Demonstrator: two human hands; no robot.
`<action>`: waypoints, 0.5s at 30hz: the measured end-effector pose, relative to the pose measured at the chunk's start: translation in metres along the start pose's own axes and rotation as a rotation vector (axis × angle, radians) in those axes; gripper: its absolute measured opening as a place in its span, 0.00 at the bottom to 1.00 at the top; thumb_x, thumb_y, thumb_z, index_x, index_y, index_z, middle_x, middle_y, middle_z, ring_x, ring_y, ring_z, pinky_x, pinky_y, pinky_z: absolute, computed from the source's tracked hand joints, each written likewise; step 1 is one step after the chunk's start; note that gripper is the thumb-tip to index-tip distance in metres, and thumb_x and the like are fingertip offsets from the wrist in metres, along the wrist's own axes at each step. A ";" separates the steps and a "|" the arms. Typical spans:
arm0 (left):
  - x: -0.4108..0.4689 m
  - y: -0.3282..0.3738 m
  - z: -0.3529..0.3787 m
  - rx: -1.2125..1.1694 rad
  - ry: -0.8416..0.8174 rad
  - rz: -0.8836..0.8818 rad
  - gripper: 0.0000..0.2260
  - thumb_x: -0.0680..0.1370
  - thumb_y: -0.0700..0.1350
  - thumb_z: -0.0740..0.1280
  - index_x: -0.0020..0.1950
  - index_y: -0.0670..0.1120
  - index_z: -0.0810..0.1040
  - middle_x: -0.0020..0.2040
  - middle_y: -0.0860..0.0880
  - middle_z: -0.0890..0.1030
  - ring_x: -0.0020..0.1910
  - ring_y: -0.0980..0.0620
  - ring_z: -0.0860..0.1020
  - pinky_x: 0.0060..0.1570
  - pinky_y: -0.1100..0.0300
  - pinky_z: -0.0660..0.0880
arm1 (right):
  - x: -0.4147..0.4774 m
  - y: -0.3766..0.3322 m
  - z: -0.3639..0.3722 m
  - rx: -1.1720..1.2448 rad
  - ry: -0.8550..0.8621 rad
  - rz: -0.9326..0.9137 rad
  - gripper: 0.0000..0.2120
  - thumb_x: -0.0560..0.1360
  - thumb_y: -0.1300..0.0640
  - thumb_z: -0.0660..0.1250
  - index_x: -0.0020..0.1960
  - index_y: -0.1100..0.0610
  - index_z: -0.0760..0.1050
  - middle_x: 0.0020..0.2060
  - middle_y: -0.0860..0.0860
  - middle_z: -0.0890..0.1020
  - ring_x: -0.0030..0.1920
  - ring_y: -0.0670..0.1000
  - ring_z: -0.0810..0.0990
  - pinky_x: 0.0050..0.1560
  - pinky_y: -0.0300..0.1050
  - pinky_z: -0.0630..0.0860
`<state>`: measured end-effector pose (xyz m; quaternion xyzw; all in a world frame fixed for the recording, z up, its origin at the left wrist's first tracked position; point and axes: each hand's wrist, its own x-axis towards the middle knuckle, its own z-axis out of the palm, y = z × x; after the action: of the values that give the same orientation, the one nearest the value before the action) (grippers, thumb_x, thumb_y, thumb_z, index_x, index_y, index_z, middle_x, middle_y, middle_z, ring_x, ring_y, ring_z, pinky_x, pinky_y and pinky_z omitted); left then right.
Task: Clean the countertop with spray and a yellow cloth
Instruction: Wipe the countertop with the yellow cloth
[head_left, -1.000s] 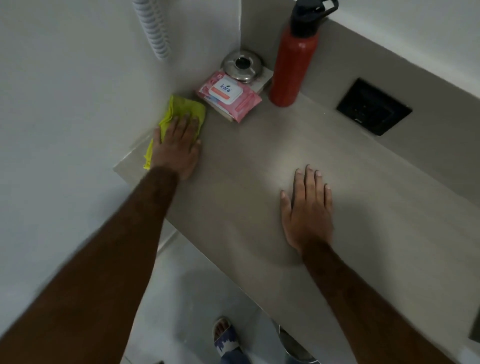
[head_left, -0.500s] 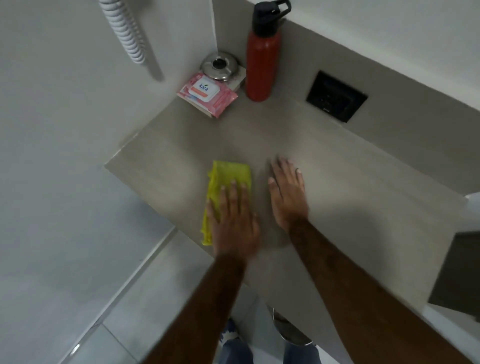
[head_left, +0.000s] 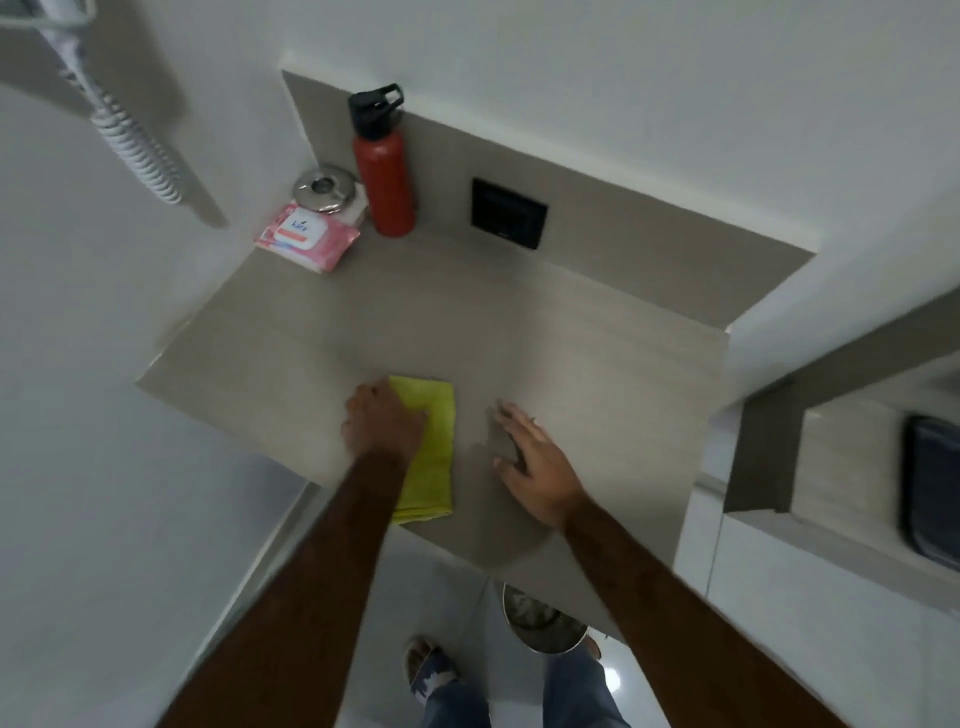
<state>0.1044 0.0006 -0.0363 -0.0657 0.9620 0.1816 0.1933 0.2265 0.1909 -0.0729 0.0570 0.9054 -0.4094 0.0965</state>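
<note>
A folded yellow cloth lies on the beige countertop, near its front edge. My left hand presses down on the cloth's left part, fingers curled over it. To the right of the cloth my right hand rests on the bare counter with fingers spread, holding nothing. No spray bottle is in view.
At the back left corner stand a red bottle with a black cap, a pink wipes pack and a round metal dish. A black socket plate sits in the backsplash. A coiled white cord hangs on the left wall. A metal bin stands below the counter.
My left hand has swept the cloth from the back left corner toward the front middle of the counter. My right hand stayed on the counter, now just right of the cloth.
</note>
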 end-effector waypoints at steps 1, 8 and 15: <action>0.004 0.001 -0.003 -0.038 -0.040 -0.028 0.27 0.75 0.55 0.72 0.69 0.43 0.71 0.68 0.39 0.75 0.69 0.38 0.72 0.64 0.45 0.72 | -0.005 0.001 -0.001 0.029 0.000 0.014 0.30 0.81 0.59 0.69 0.81 0.57 0.65 0.83 0.53 0.64 0.83 0.51 0.61 0.84 0.46 0.55; -0.043 0.061 -0.024 -0.202 -0.353 0.117 0.18 0.60 0.51 0.75 0.43 0.41 0.84 0.42 0.43 0.84 0.47 0.41 0.84 0.45 0.53 0.79 | -0.039 0.007 -0.015 0.486 0.052 0.281 0.55 0.64 0.45 0.85 0.83 0.51 0.59 0.76 0.47 0.72 0.72 0.50 0.75 0.74 0.46 0.72; -0.104 0.176 -0.007 -0.642 -0.742 0.283 0.15 0.72 0.35 0.75 0.58 0.39 0.83 0.55 0.39 0.86 0.54 0.40 0.85 0.53 0.51 0.81 | -0.082 0.049 -0.069 0.956 0.148 0.352 0.28 0.71 0.65 0.81 0.69 0.59 0.79 0.63 0.56 0.86 0.61 0.52 0.85 0.61 0.45 0.82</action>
<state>0.1630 0.1668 0.0679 0.0782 0.7238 0.5035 0.4653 0.3063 0.2726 -0.0461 0.2754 0.5981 -0.7500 0.0627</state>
